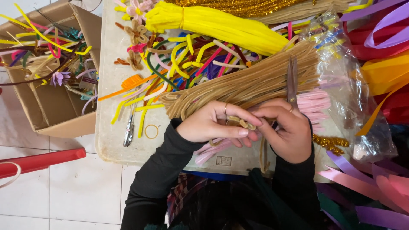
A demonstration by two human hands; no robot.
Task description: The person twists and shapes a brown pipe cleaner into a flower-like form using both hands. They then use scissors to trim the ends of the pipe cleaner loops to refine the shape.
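Both hands — left hand (215,123), right hand (286,130) — pinch a looped tan pipe cleaner (243,122); right also grips scissors (292,83).

Both arms are covered by long black sleeves (157,170) of soft, plain cloth that end at the wrists. The left hand (213,123) wears a thin gold-coloured ring (226,108) on one finger, and the right hand (287,130) shows a similar slim ring (291,109). Below the arms, a strip of checked cloth (183,191) in dark red and blue shows on the lap
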